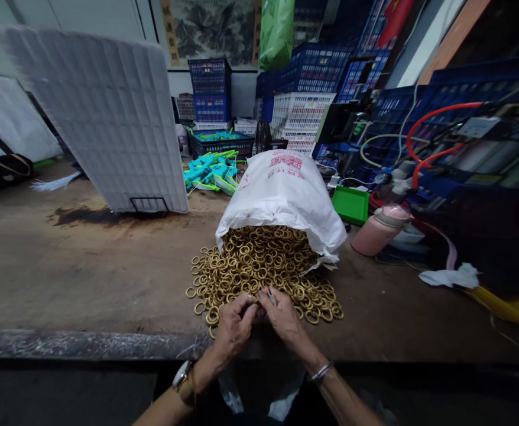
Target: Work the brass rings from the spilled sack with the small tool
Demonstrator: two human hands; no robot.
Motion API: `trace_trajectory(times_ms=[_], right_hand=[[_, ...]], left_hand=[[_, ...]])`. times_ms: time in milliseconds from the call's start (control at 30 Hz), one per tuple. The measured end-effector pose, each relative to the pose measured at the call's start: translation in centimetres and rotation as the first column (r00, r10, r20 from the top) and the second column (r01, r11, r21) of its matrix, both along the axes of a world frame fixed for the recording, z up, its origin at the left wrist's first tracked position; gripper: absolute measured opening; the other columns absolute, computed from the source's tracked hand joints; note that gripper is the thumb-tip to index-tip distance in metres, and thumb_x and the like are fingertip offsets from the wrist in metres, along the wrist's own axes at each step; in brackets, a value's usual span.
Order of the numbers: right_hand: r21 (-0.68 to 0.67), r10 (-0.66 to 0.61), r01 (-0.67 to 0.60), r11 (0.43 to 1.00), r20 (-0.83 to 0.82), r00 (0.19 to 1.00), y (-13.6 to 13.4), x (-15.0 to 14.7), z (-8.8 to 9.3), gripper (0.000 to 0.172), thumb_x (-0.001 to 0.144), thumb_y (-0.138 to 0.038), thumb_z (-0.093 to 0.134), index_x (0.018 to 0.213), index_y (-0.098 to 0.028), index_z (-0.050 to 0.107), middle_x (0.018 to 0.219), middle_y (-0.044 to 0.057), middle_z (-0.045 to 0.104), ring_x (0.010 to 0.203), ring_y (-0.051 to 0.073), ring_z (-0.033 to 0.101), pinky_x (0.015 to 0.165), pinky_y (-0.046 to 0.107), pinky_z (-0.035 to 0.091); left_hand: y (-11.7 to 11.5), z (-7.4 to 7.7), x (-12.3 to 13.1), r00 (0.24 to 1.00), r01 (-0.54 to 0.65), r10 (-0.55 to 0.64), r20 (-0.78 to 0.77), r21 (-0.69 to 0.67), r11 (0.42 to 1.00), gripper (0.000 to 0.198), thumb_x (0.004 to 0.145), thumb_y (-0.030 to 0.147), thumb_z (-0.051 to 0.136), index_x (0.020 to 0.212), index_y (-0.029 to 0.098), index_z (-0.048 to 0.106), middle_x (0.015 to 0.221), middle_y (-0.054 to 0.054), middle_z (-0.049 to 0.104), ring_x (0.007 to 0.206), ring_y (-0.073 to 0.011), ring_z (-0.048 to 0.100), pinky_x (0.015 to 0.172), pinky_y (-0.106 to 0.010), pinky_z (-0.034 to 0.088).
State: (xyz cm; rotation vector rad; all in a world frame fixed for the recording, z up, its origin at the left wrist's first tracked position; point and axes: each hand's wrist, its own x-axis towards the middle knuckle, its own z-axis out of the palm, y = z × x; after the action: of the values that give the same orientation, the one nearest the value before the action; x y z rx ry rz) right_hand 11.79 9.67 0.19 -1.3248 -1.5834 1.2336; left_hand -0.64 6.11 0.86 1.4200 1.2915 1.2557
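Observation:
A heap of several brass-coloured rings (259,266) spills from the mouth of a white sack (281,189) lying on its side on the worn brown workbench (86,278). My left hand (235,325) and my right hand (284,319) meet at the near edge of the heap, fingers curled and pinched together. A thin grey tool (271,296) sticks up from my right fingers. Whatever my left fingers pinch is hidden between the two hands. A watch sits on my left wrist and a bangle on my right.
A white gridded panel (104,112) leans upright at the back left. Turquoise plastic parts (210,171) lie behind it, with stacked blue and white crates (304,89) beyond. A green tray (350,205), a pink flask (377,231) and red hoses (432,136) crowd the right side.

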Motion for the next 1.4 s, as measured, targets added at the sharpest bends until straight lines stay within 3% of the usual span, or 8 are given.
trace_trajectory(times_ms=[200, 367, 567, 700, 967, 1167, 1300, 1400], right_hand=[[-0.076, 0.006, -0.011, 0.997, -0.065, 0.998, -0.2, 0.0, 0.6, 0.028, 0.076, -0.042, 0.048, 0.061, -0.018, 0.045, 0.053, -0.006, 0.041, 0.049, 0.007, 0.036, 0.049, 0.019, 0.032], [-0.073, 0.053, -0.06, 0.996, -0.093, 0.994, -0.6, 0.3, 0.9, 0.029, 0.077, -0.042, 0.048, 0.061, -0.018, 0.047, 0.054, -0.005, 0.044, 0.051, 0.008, 0.039, 0.051, 0.02, 0.033], [-0.035, 0.085, -0.087, 0.996, -0.054, 0.995, -0.9, 0.5, 0.8, 0.029, 0.082, -0.039, 0.041, 0.065, -0.018, 0.049, 0.058, -0.003, 0.049, 0.055, 0.01, 0.045, 0.056, 0.021, 0.036], [0.099, 0.05, -0.069, 0.993, 0.18, 0.982, -1.3, 0.8, 0.7, 0.022, 0.082, -0.031, 0.038, 0.068, -0.019, 0.05, 0.058, -0.002, 0.05, 0.055, 0.011, 0.046, 0.054, 0.021, 0.033], [0.193, 0.126, -0.292, 0.937, 0.594, 0.794, -2.1, 0.7, 0.7, 0.016, 0.07, -0.008, 0.039, 0.072, -0.02, 0.049, 0.061, -0.001, 0.056, 0.055, 0.011, 0.047, 0.053, 0.022, 0.024], [0.185, 0.051, -0.278, 0.943, 0.743, 0.668, -1.8, 0.7, 0.7, 0.016, 0.071, -0.008, 0.044, 0.081, -0.019, 0.05, 0.067, 0.002, 0.061, 0.058, 0.013, 0.052, 0.052, 0.024, 0.021], [0.19, -0.06, -0.153, 0.97, 0.793, 0.606, -1.0, 1.6, 0.3, 0.019, 0.072, -0.006, 0.042, 0.082, -0.018, 0.052, 0.064, 0.002, 0.06, 0.056, 0.013, 0.051, 0.052, 0.024, 0.02], [0.256, -0.126, -0.119, 0.959, 0.765, 0.631, -0.6, 2.0, -0.2, 0.023, 0.072, -0.004, 0.039, 0.083, -0.019, 0.053, 0.063, 0.001, 0.06, 0.057, 0.013, 0.053, 0.053, 0.024, 0.022]], left_hand=[[-0.6, 0.3, 0.3, 0.918, 0.196, -0.048, 0.395, -0.344, 0.918, 0.024, 0.075, 0.041, 0.054, 0.073, 0.017, 0.051, 0.055, 0.004, 0.051, 0.038, -0.0046, 0.038, 0.036, -0.016, 0.027], [-1.3, 0.9, 0.4, 0.823, 0.275, -0.011, 0.567, -0.383, 0.882, 0.03, 0.071, 0.044, 0.058, 0.07, 0.015, 0.049, 0.058, 0.004, 0.051, 0.039, -0.003, 0.038, 0.035, -0.014, 0.027], [-1.7, 1.1, 0.4, 0.812, 0.271, -0.004, 0.583, -0.371, 0.888, 0.031, 0.07, 0.045, 0.06, 0.068, 0.016, 0.049, 0.054, 0.005, 0.048, 0.038, -0.0027, 0.036, 0.035, -0.014, 0.026], [-1.5, 1.0, 0.2, 0.861, 0.221, 0.015, 0.508, -0.402, 0.889, 0.034, 0.071, 0.048, 0.058, 0.065, 0.016, 0.048, 0.047, 0.007, 0.044, 0.036, -0.0033, 0.035, 0.034, -0.015, 0.026], [-1.3, 0.1, 0.2, 0.882, 0.174, 0.019, 0.47, -0.363, 0.915, 0.034, 0.07, 0.049, 0.058, 0.069, 0.016, 0.048, 0.053, 0.006, 0.048, 0.036, -0.0024, 0.036, 0.035, -0.014, 0.026], [-2.4, 1.1, -0.4, 0.911, 0.189, -0.002, 0.411, -0.413, 0.891, 0.034, 0.073, 0.049, 0.055, 0.067, 0.017, 0.047, 0.051, 0.006, 0.047, 0.036, -0.0027, 0.036, 0.034, -0.013, 0.027], [-4.1, 1.5, -0.7, 0.85, 0.352, -0.111, 0.516, -0.397, 0.847, 0.031, 0.075, 0.046, 0.054, 0.075, 0.015, 0.052, 0.053, 0.004, 0.051, 0.037, -0.0038, 0.04, 0.035, -0.015, 0.034], [-4.7, 0.6, -0.8, 0.752, 0.413, -0.073, 0.655, -0.382, 0.827, 0.029, 0.073, 0.043, 0.059, 0.073, 0.014, 0.051, 0.061, 0.0, 0.056, 0.042, -0.0057, 0.046, 0.036, -0.015, 0.037]])
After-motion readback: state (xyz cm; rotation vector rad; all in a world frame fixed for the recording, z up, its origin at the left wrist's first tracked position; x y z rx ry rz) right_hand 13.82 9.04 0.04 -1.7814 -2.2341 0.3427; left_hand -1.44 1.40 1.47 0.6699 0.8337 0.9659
